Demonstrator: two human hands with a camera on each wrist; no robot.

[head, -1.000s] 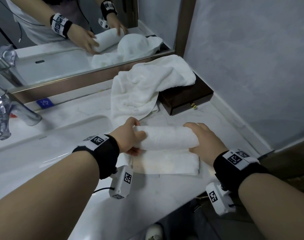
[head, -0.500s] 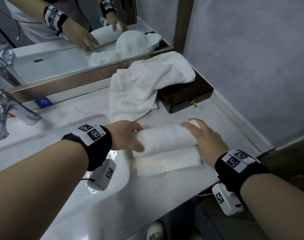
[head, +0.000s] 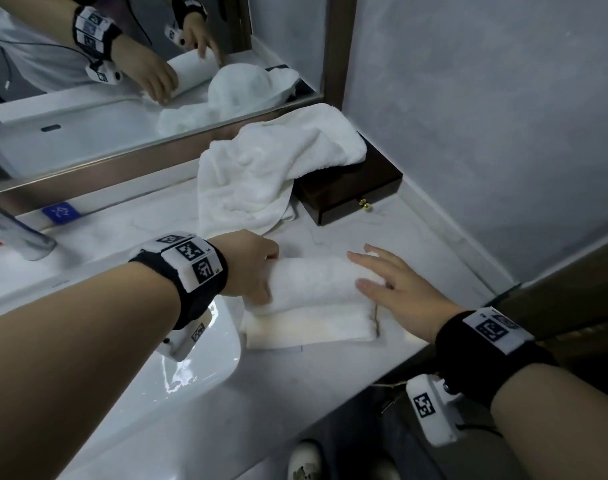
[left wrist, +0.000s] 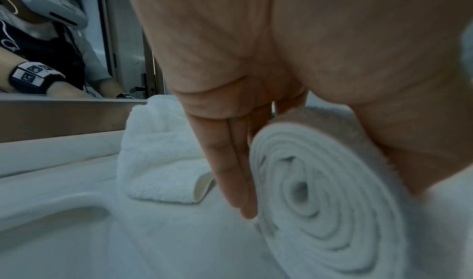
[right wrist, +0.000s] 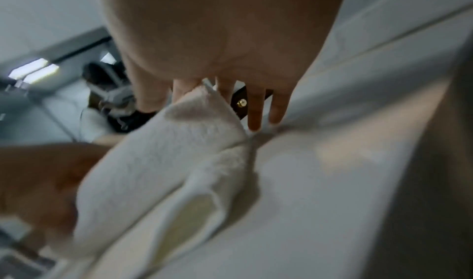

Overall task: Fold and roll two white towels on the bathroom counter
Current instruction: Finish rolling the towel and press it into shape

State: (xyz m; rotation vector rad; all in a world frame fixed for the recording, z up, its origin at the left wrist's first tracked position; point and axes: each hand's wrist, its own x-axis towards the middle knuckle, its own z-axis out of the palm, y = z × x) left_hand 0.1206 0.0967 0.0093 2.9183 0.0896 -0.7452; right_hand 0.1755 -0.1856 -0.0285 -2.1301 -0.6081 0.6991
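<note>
A white rolled towel (head: 316,282) lies across the marble counter (head: 423,233), with its flat unrolled tail (head: 309,329) toward me. My left hand (head: 250,268) cups the roll's left end. In the left wrist view its fingers (left wrist: 230,172) run down the far side of the spiral end (left wrist: 325,202) and the thumb down the near side. My right hand (head: 389,282) lies on the right end with fingers (right wrist: 256,111) straight and spread. The second white towel (head: 261,174) lies crumpled at the back, draped over a dark box.
The dark wooden box (head: 351,195) with a brass knob stands in the back right corner against the wall. A white sink basin (head: 223,344) is at my left, with a chrome faucet (head: 22,237) beyond it. A mirror (head: 122,109) runs along the back.
My right hand's fingers have gone from curled over the roll's end to straight and spread on it. My left hand has moved up over the top of the left end.
</note>
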